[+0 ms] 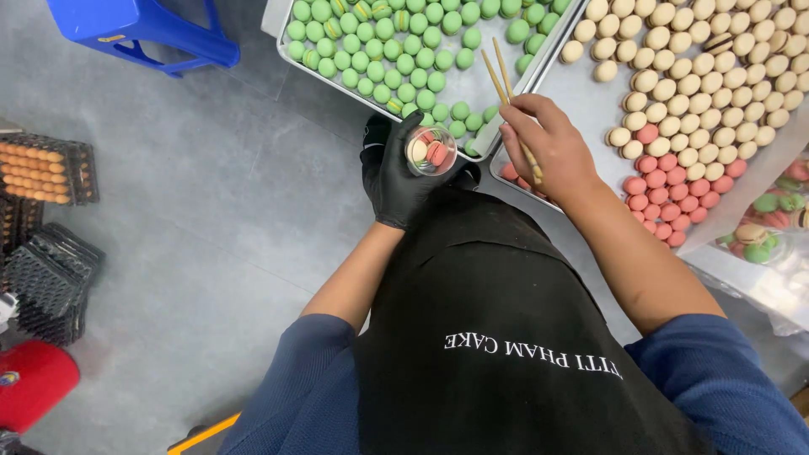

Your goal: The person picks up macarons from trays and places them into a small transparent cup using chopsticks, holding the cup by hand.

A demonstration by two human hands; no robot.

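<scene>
My left hand (396, 173), in a black glove, holds a small clear cup (431, 151) with pink and cream macarons inside. My right hand (548, 143) is bare and grips a pair of wooden chopsticks (499, 74) whose tips point up over the trays. Just beyond the cup lies a metal tray of green macarons (396, 50). To the right is a second tray (590, 109) lined with cream macarons (699, 76) and pink macarons (674, 181). I wear a black apron (497, 337) over blue sleeves.
A blue plastic stool (143, 25) stands at the top left on the grey floor. Black egg trays (46, 270) and a carton of brown eggs (42, 173) sit at the left edge. A red object (34, 383) lies bottom left. Bagged mixed macarons (767, 219) rest at right.
</scene>
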